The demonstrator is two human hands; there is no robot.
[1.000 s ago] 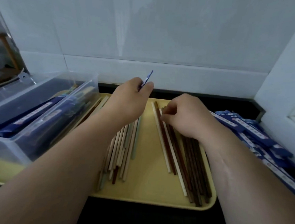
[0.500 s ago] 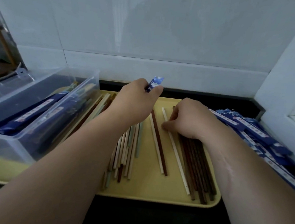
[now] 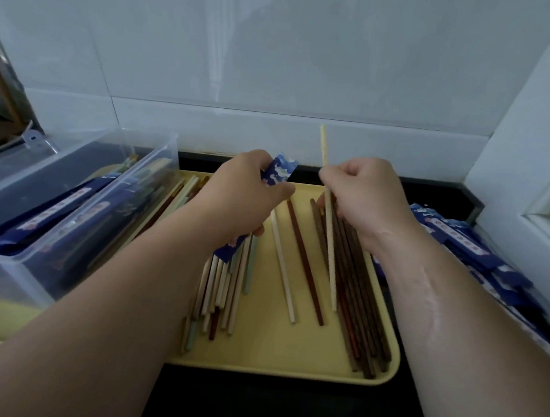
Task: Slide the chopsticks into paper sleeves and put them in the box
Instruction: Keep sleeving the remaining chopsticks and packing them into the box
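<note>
Left hand (image 3: 238, 199) grips a blue paper sleeve (image 3: 279, 172), fingers curled round it. The sleeve's top end sticks out past the thumb and its lower end shows under the palm. Right hand (image 3: 366, 195) pinches one cream chopstick (image 3: 330, 245), fist closed on it. The stick is tilted, far tip up in front of the wall, near end down over the dark chopsticks (image 3: 358, 297). The sleeve is dark blue with white cloud marks, and its mouth sits just beside the raised stick, not on it yet.

Half a second ago the right hand was low on the tray with that cream stick lying flat; now the stick is lifted off. The left hand holds the sleeve as before.

Yellow tray (image 3: 288, 351) carries a pale bundle of chopsticks (image 3: 224, 290) under the left wrist. A loose cream stick (image 3: 283, 268) and a red-brown stick (image 3: 305, 263) lie in the middle. Clear plastic box (image 3: 32, 268) stands at the left of the tray with filled sleeves (image 3: 45, 220) inside. A pile of blue sleeves (image 3: 461, 242) lies right of the tray. Black counter (image 3: 284, 406), white tiled wall (image 3: 278, 60), white frame (image 3: 536, 130) at right.
</note>
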